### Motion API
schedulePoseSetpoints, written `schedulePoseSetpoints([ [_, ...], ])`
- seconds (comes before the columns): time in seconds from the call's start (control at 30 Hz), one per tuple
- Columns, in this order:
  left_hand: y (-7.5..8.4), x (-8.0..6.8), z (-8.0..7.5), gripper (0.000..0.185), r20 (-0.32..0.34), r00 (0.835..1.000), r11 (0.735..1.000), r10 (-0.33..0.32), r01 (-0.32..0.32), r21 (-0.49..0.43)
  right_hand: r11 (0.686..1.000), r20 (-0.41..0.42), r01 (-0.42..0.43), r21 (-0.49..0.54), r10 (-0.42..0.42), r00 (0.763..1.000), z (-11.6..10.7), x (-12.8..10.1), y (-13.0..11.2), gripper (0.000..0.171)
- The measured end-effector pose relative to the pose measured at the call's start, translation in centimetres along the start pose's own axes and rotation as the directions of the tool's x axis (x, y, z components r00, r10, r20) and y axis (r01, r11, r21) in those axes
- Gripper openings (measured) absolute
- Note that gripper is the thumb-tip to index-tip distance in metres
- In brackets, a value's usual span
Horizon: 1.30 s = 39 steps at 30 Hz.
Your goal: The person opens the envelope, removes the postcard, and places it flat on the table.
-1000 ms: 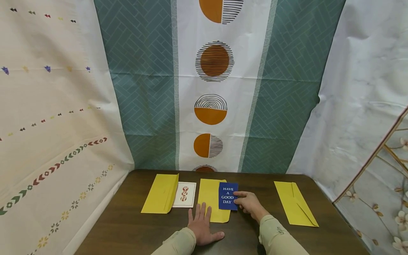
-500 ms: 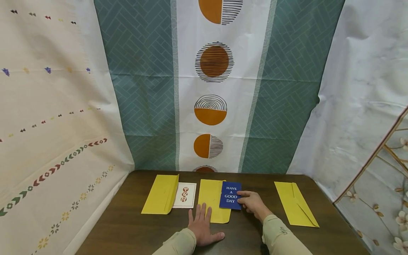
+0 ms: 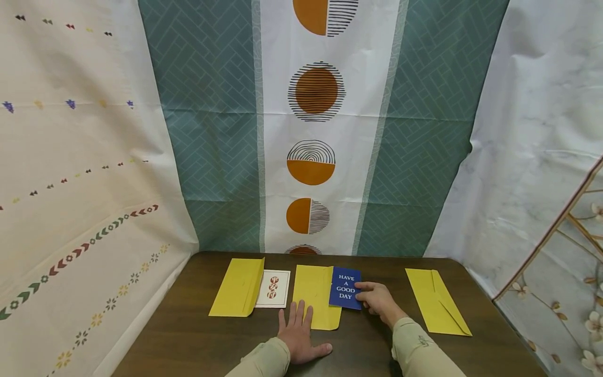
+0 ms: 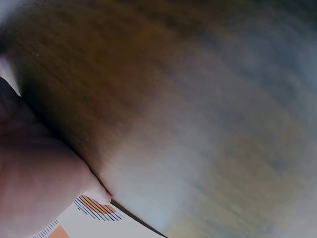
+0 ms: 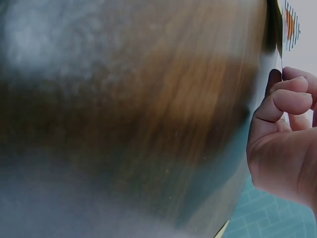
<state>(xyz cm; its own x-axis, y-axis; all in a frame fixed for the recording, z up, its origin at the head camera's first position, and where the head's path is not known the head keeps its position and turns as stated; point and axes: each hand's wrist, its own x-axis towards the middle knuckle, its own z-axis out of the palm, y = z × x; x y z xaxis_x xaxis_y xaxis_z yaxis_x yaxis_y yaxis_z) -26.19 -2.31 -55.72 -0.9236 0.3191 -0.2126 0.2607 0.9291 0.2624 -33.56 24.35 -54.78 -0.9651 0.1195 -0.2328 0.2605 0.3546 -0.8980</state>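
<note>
A blue card (image 3: 346, 288) printed "HAVE A GOOD DAY" lies at the right side of the middle yellow envelope (image 3: 311, 293). Its left edge overlaps the envelope; I cannot tell whether on top or tucked inside. My right hand (image 3: 379, 302) pinches the card's right edge between thumb and fingers. The right wrist view shows that hand (image 5: 287, 129) with curled fingers, the card mostly hidden. My left hand (image 3: 301, 335) rests flat with spread fingers, its fingertips on the envelope's lower edge. In the left wrist view, only part of this hand (image 4: 44, 178) shows, against the table.
To the left, another yellow envelope (image 3: 237, 288) lies beside a white card (image 3: 274, 288) with a red-brown print, partly overlapping it. A third yellow envelope (image 3: 437, 301) lies at the right of the dark wooden table (image 3: 198, 340). Patterned cloths (image 3: 311, 115) hang behind.
My right hand has slid the blue card rightward, so it overlaps the middle envelope less. The left hand and the other envelopes stay in place.
</note>
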Motion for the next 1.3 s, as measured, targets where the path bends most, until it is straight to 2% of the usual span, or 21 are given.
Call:
schedulePoseSetpoints([
  [0.47, 0.1, -0.1, -0.1, 0.110, -0.005, 1.000, 1.000, 0.003, -0.003, 0.001, 1.000, 0.002, 0.024, -0.019, -0.024, 1.000, -0.4, -0.2, 0.0, 0.042],
  [1.3, -0.2, 0.3, 0.5, 0.110, -0.007, 1.000, 1.000, 0.004, -0.004, 0.017, 0.999, -0.010, 0.009, -0.044, -0.009, 1.000, -1.6, 0.5, 1.0, 0.040],
])
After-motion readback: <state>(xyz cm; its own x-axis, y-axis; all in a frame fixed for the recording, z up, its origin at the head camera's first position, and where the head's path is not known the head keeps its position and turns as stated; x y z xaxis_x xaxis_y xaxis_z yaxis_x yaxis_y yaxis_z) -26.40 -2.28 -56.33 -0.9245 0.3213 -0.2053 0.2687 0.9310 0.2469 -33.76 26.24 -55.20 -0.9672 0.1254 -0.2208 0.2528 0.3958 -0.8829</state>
